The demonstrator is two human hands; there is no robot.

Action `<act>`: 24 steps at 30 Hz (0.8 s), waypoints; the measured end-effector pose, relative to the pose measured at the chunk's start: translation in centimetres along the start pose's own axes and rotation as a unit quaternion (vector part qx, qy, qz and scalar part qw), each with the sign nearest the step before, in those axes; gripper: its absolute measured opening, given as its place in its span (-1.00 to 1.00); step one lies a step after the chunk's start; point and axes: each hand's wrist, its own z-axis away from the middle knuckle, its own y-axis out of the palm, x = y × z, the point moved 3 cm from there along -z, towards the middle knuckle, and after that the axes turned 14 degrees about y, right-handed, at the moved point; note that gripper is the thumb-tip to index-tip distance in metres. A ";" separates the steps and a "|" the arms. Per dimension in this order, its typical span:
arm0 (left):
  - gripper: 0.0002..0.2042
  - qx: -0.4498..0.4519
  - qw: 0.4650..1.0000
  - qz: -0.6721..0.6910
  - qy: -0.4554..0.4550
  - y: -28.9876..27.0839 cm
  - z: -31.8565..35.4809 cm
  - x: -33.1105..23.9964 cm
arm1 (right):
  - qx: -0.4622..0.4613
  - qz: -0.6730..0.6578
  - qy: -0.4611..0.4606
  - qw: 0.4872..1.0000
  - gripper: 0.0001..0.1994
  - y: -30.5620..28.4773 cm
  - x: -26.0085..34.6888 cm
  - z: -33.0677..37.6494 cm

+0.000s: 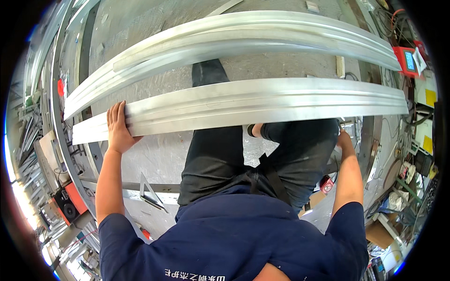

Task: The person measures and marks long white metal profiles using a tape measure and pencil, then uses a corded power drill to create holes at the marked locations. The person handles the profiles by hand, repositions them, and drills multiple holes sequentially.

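Observation:
Two long silvery metal profiles span the view. The nearer metal profile (262, 104) lies across in front of me, and my left hand (119, 126) rests flat on its left part, fingers over the upper face. My right hand (344, 139) reaches under the profile's right part; its fingers are hidden behind the metal. The farther metal profile (243, 40) lies beyond, untouched. My dark trousers and one raised knee show below the near profile.
A grey concrete floor (154, 154) lies beneath. A metal frame rail (58, 117) curves along the left. A steel triangle square (149, 195) lies by my left leg. A red device with a screen (407, 61) sits at the right among cables and clutter.

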 end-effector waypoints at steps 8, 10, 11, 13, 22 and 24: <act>0.15 -0.011 0.999 0.002 0.030 0.4 -0.4 0.4 | -0.083 -0.130 0.108 0.982 -0.53 0.4 -0.2 -1.2; 0.15 -0.011 1.000 0.002 0.023 0.5 0.4 0.7 | -0.091 -0.101 0.091 0.987 -0.54 -1.0 1.2 -1.1; 0.14 -0.012 1.000 0.001 0.020 0.5 0.9 0.7 | -0.092 -0.085 0.078 0.989 -0.55 -1.5 2.1 -1.1; 0.14 -0.004 1.000 0.005 0.021 0.7 0.1 0.7 | -0.093 -0.059 0.065 0.992 -0.56 -2.5 2.3 -0.9; 0.29 -0.005 0.992 0.118 -0.053 1.7 1.9 2.7 | -0.018 0.031 0.005 0.999 -0.56 -4.5 5.3 2.0; 0.28 0.004 0.998 0.057 -0.034 2.0 1.6 2.3 | 0.018 0.013 0.018 1.000 -0.55 -4.1 6.1 3.6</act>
